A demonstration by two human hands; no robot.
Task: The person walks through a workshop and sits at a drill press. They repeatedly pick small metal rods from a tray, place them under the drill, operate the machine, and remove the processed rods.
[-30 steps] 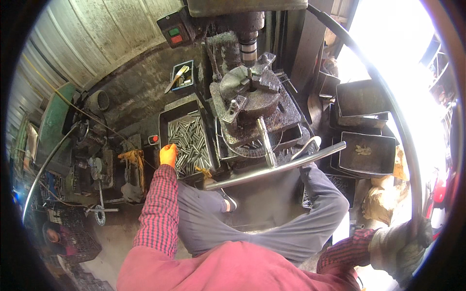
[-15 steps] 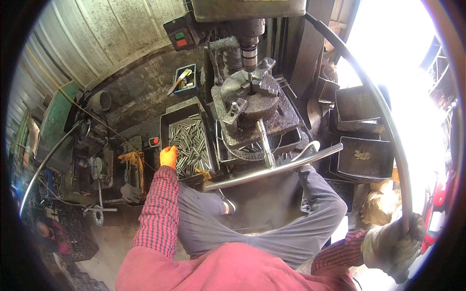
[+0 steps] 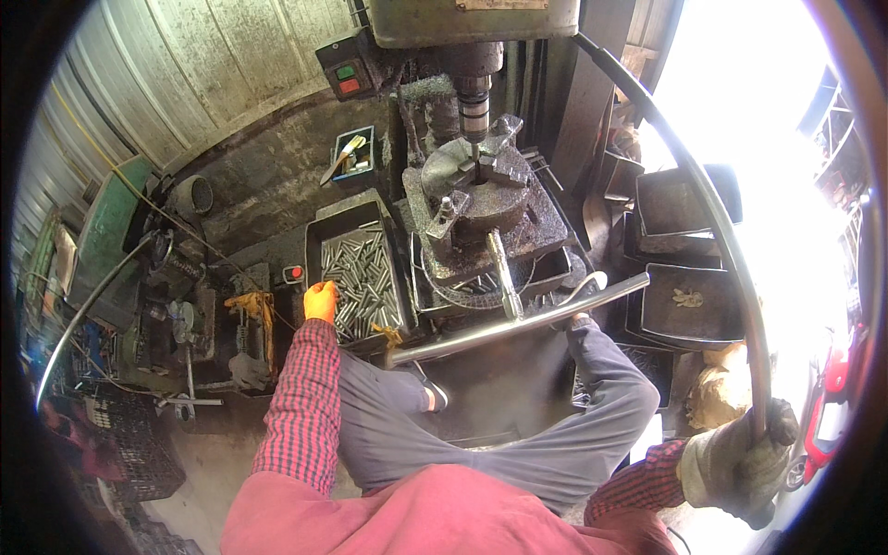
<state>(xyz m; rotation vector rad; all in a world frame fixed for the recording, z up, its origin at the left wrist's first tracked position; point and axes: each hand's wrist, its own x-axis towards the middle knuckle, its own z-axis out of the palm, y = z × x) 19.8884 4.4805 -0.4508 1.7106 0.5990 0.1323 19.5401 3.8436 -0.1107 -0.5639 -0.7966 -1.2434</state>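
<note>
My left hand (image 3: 321,302), in an orange glove, is closed at the left rim of a metal tray (image 3: 314,242) full of short steel pins (image 3: 361,277). Whatever its fingers hold, if anything, is hidden. My right hand (image 3: 740,467), in a dirty grey glove, is wrapped round the lower end of a long curved lever (image 3: 717,213). That lever runs up to the drill press head (image 3: 476,23). Below the head, the drill chuck (image 3: 474,116) points down at a round jawed vise (image 3: 476,190) coated in metal shavings. From the vise, a bar reaches toward me to a long steel crossbar (image 3: 527,321).
A small bin with a brush (image 3: 347,157) stands behind the pin tray. Up left is a switch box (image 3: 347,74) with green and red buttons. Stacked metal trays (image 3: 694,301) stand at right, one with a glove inside. Another machine (image 3: 185,324) is at left.
My right hand and the lever's lower end have shifted slightly left and up in the picture. My left hand stays at the tray's rim.
</note>
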